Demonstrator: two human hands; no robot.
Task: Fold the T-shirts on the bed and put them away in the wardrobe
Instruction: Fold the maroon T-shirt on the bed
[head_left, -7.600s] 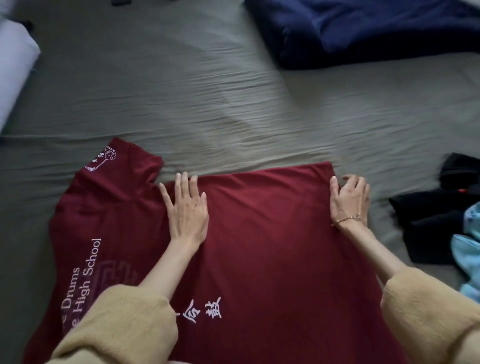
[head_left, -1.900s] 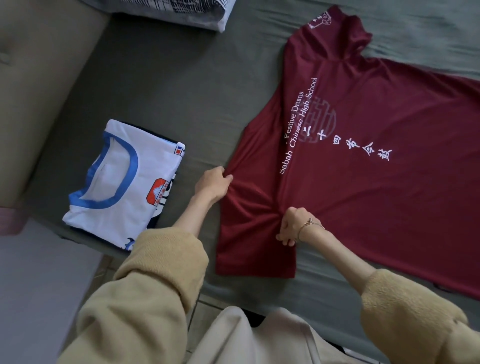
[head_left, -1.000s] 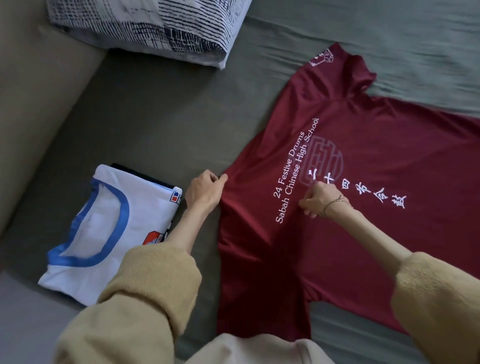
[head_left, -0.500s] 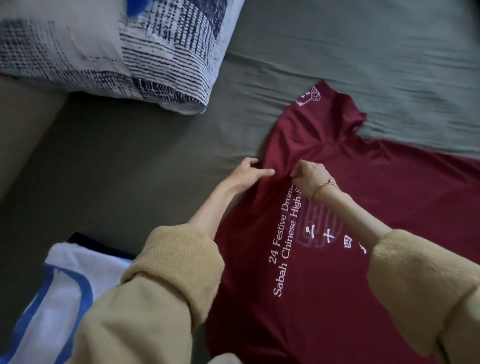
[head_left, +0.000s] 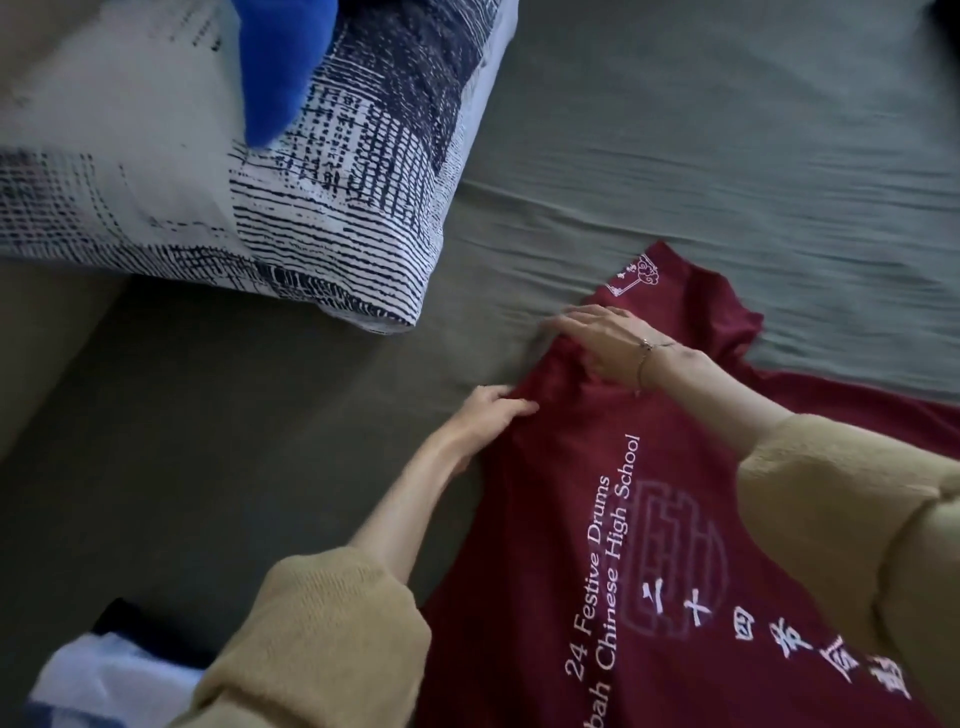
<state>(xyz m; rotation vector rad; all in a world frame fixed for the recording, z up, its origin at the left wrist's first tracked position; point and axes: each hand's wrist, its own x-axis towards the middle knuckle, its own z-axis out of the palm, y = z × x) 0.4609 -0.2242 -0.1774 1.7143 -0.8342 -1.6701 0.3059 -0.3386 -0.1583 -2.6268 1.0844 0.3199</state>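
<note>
Now I am pinching the shirt (head_left: 597, 519) edge on the bed (head_left: 727, 156) with my left hand (head_left: 491, 413), right hand (head_left: 605, 340) spread flat just beyond; I should be keeping the fold line straight.

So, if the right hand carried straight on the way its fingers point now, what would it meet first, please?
The right hand points left, off the maroon T-shirt. It would probably cross bare bed sheet first, then the patterned pillow; depth is unclear.
</note>
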